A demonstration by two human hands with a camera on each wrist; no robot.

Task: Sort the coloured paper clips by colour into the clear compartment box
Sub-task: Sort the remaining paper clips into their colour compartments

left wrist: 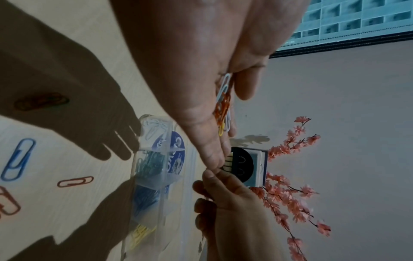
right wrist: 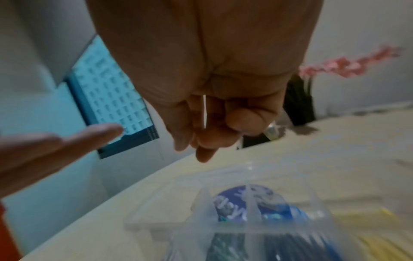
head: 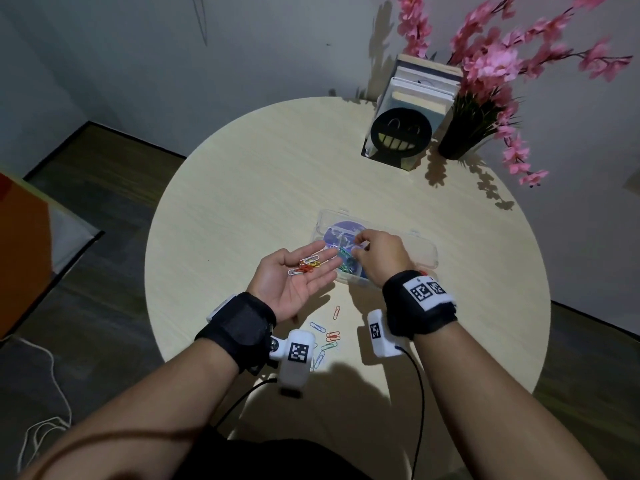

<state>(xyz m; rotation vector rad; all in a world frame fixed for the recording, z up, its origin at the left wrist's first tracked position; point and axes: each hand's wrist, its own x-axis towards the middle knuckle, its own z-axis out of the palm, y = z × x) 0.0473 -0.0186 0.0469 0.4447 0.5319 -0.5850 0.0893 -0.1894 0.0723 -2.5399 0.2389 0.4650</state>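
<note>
Sorting well under way, with clips left in the palm and on the table.

The right hand (head: 377, 258) pinches a thin white clip (right wrist: 204, 111) above the clear compartment box (head: 424, 252), whose cells under it already hold white, green, blue and yellow clips. Beside it, the left hand (head: 294, 282) lies flat and spread, cradling mixed clips (head: 306, 266); loose clips (head: 327, 336) lie below both wrists.

I saw a round pale tabletop (head: 242, 188) carrying the clear compartment box (head: 424, 252), loose paper clips (head: 327, 336) near me, a smiley-faced bookend (head: 401, 135) with books (head: 426, 81), and a black vase (head: 459, 142).
</note>
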